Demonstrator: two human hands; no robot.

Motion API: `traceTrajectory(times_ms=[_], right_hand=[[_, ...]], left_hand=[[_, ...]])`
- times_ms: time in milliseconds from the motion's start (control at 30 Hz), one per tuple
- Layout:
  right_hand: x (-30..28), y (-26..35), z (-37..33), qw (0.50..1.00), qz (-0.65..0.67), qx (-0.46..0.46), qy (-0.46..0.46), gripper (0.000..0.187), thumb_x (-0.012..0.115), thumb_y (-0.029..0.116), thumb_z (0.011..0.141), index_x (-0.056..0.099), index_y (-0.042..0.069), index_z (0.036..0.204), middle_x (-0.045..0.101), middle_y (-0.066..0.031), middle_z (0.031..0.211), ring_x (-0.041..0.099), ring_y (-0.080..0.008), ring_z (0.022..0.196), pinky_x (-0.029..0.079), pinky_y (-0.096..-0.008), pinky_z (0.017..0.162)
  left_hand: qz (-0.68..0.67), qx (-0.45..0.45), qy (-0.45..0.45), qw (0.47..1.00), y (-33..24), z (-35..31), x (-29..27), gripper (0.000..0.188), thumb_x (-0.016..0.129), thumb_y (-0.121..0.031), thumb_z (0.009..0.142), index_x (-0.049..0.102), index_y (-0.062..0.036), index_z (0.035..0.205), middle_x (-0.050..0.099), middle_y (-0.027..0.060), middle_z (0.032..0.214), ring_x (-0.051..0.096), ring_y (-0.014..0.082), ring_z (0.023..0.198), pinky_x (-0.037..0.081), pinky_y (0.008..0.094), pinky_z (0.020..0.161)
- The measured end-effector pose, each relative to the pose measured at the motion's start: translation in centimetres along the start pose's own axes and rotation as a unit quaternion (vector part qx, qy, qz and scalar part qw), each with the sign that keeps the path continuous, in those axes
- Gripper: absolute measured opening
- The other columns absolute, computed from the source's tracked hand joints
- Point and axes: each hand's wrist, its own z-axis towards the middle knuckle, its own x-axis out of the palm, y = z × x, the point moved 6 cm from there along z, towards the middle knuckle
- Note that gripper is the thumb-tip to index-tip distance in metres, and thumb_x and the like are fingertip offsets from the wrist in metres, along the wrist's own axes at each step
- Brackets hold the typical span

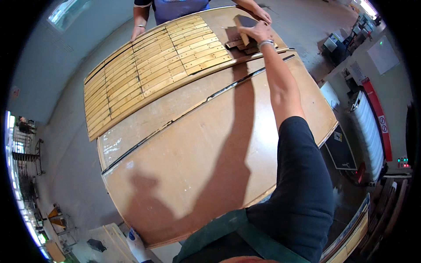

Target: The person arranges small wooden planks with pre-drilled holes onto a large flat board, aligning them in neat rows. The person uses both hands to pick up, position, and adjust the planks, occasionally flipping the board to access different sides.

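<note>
My right hand (259,32) reaches across to the far right, closed around a rectangular wooden block (244,23) with a dark face and pale edges. The block is tilted above a small pile of brown wooden strips (239,44). Left of the pile lies a panel of pale wooden slats (153,65), laid in rows with small dark dots near the slat ends. My left hand (137,247), in a white and blue glove, is at the near left corner of the large brown tabletop (188,175); how its fingers are bent is hard to see.
Opposite me stands a person, one hand (138,32) at the panel's far edge, the other (263,15) near the block. A dark gap (166,124) runs across the tabletop. Machinery (335,44) stands at the far right, racks (28,158) at the left.
</note>
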Motion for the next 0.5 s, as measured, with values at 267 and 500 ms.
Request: traceTrajectory(times_ms=[267,500], right_hand=[[5.5,2.7,3.0,0.987,-0.137,-0.081,-0.005,0.128,0.082,0.076,0.059,0.036,0.009,0.158,0.042,-0.0268,0.159,0.036,-0.0525,0.148,0.024,-0.0707,0.117],[-10.4,-5.3,-14.7,0.939,-0.017,-0.276,-0.207,0.074,0.080,0.052,0.081,0.062,0.002,0.134,0.062,-0.0277,0.134,0.056,-0.0423,0.129,0.043,-0.0541,0.109]], left_hand=[[-0.073,0.057,0.043,0.995,-3.3,5.8,-1.7,0.042,0.056,-0.036,0.110,0.069,0.0042,0.111,0.070,0.0116,0.094,0.061,0.0194,0.085,0.050,0.0365,0.082],[-0.301,0.085,0.109,0.943,-14.1,15.4,-2.2,0.046,0.052,-0.039,0.112,0.069,0.0040,0.115,0.068,0.0054,0.100,0.056,0.0143,0.088,0.048,0.0340,0.082]])
